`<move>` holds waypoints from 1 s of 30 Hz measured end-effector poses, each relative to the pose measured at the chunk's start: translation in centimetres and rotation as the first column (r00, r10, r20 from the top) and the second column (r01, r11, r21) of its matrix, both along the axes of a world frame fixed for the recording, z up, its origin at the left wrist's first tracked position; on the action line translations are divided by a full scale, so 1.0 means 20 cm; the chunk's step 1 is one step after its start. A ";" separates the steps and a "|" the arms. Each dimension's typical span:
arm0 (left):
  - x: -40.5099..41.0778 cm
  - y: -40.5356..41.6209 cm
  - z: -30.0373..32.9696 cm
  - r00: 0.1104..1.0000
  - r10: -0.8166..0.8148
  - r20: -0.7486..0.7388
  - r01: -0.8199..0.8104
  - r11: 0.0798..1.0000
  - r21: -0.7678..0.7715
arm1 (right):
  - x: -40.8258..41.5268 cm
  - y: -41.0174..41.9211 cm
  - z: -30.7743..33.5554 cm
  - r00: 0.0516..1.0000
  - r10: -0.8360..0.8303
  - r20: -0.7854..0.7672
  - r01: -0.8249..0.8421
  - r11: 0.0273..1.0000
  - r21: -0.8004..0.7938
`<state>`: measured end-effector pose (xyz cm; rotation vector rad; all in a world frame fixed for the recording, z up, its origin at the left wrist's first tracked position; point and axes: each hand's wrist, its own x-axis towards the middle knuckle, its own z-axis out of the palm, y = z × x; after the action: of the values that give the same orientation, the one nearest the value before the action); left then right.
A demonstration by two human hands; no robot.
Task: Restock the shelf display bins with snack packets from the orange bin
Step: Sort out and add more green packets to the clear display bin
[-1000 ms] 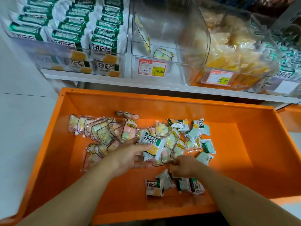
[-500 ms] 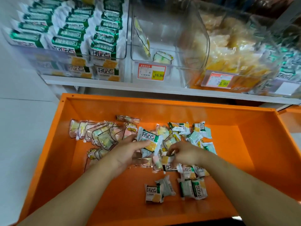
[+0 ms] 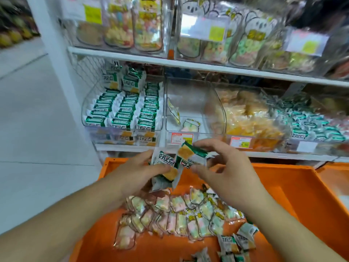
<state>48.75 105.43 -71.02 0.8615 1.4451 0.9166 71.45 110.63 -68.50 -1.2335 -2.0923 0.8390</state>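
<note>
Green-and-white crinkled snack packets (image 3: 171,163) with orange squares are pinched between the hands, left (image 3: 136,173) and right (image 3: 224,167).

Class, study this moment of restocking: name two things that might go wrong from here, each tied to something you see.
1. Both hands, left hand and right hand, pinch several green packets loosely; one might slip back into the orange bin.
2. The nearly empty clear bin holds pastel packets; green ones might be put there by mistake.
</note>
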 end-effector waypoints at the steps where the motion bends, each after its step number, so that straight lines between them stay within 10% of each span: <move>1: -0.01 -0.02 0.02 1.000 -0.020 0.017 0.020 1.000 -0.008 | -0.02 -0.03 0.00 0.998 0.020 0.052 -0.024 0.997 0.075; 14: -0.05 0.04 0.00 0.840 0.082 0.537 -0.023 0.993 -0.114 | -0.15 0.03 -0.04 0.996 0.042 0.075 -0.054 0.983 0.175; 20: -0.01 0.09 -0.03 0.844 0.135 0.520 -0.111 0.991 -0.077 | -0.18 0.09 -0.07 0.990 -0.010 -0.143 -0.013 0.987 -0.161; 30: -0.01 0.07 -0.01 0.873 -0.015 0.488 -0.026 0.997 0.077 | -0.19 0.06 -0.08 0.994 0.100 -0.053 -0.104 0.992 -0.069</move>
<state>48.47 106.79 -71.24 0.6213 0.9743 1.1110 67.57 111.74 -70.10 -1.1378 -2.1164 0.9887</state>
